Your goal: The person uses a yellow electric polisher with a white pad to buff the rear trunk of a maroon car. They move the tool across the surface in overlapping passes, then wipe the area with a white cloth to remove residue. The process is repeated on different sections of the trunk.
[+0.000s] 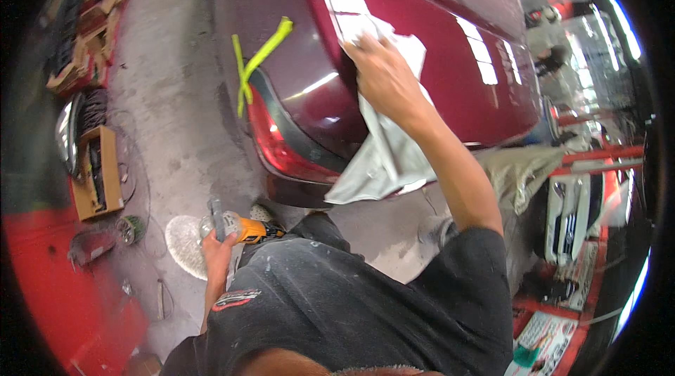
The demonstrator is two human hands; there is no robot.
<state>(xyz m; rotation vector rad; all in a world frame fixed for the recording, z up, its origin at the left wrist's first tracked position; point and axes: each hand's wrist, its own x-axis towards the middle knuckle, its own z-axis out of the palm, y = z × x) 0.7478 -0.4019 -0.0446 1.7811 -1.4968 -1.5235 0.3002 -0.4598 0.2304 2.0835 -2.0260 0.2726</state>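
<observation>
In the upper middle my right hand (385, 79) is closed on a white cloth (387, 154) and presses it against the glossy maroon car panel (450, 46). The cloth hangs down over the car's rounded corner, towards me. Low on my left, my left hand (217, 248) is wrapped round the grey handle of an orange power polisher (252, 230). Its round, fluffy white pad (184, 244) faces away to the left, apart from the car. Between the hands, on the car's corner, is a red tail light (278, 143), with crossed yellow-green tape strips (264, 49) above it.
On the left stand an open cardboard box (105, 178) and a dark red object (91, 246) on the floor (169, 95), near a loose cable. More cardboard boxes (98, 10) line the far left. To the right are a draped beige sheet (517, 169) and a white car part (567, 218).
</observation>
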